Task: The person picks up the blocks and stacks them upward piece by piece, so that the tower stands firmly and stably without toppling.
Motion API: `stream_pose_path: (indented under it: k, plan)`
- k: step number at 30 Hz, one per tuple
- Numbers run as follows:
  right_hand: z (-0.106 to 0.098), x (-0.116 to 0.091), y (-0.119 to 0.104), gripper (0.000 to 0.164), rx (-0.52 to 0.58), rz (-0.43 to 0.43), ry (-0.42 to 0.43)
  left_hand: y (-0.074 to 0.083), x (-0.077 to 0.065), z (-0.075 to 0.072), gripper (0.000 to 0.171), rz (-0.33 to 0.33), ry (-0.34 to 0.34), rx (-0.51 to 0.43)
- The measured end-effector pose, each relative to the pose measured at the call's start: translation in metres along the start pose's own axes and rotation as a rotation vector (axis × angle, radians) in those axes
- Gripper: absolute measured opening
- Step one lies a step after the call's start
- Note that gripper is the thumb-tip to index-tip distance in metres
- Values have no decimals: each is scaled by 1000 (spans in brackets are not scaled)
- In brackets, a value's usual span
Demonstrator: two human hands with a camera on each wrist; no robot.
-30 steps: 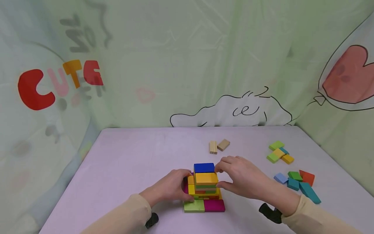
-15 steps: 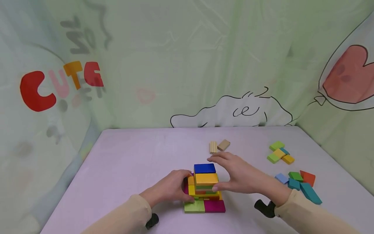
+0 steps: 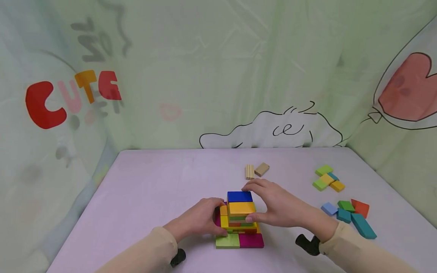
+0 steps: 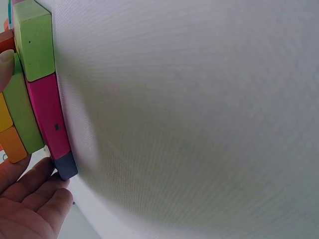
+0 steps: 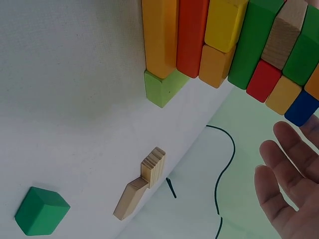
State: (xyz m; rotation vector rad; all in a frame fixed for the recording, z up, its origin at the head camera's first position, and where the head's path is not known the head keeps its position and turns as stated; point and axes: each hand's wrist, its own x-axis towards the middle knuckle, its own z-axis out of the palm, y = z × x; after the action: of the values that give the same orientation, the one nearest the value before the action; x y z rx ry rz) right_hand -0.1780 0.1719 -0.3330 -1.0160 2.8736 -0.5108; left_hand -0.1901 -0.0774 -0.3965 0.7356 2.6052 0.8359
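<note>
A tower of coloured wooden blocks (image 3: 241, 209) stands on the table, a blue block (image 3: 239, 196) and an orange-yellow block on its top layer. At its base lie a light green block (image 3: 227, 241) and a magenta block (image 3: 251, 240). My left hand (image 3: 198, 218) grips the lower layers from the left, thumb in front, fingers behind. From the right, my right hand (image 3: 283, 203) pinches the upper layers between a thumb at the front and fingers at the back by the blue block. In the right wrist view, the other fingers (image 5: 281, 194) extend past the tower.
Two plain wooden blocks (image 3: 261, 169) lie behind the tower. To the right are two loose groups, one with light green and yellow blocks (image 3: 326, 178), one nearer with a teal block (image 3: 363, 226) and a red block (image 3: 360, 206). A printed curtain (image 3: 164, 76) hangs behind the table.
My right hand has shifted left, its fingers passing from the right side of the blue block to behind the tower and its thumb to the front. The left hand stays put.
</note>
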Motion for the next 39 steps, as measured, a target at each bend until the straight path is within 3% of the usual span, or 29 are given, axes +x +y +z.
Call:
stream_pose_path:
  k: [13, 25, 30, 35, 39]
  plan:
    - [1, 0, 0, 65, 2, -3, 0, -2, 1, 2, 62, 6, -5, -9]
    - [-2, -1, -3, 79, -9, 48, -27, -2, 1, 2, 62, 5, -1, 0]
    - [-6, -4, 1, 73, 24, 46, 4, -2, 1, 2, 62, 3, -4, -11]
    - [-17, -10, 22, 58, 46, 120, 74, -1, 2, 1, 62, -15, -7, -18]
    - [-28, -13, 66, 56, 15, 202, 110, 0, 1, 0, 62, -20, -3, -17]
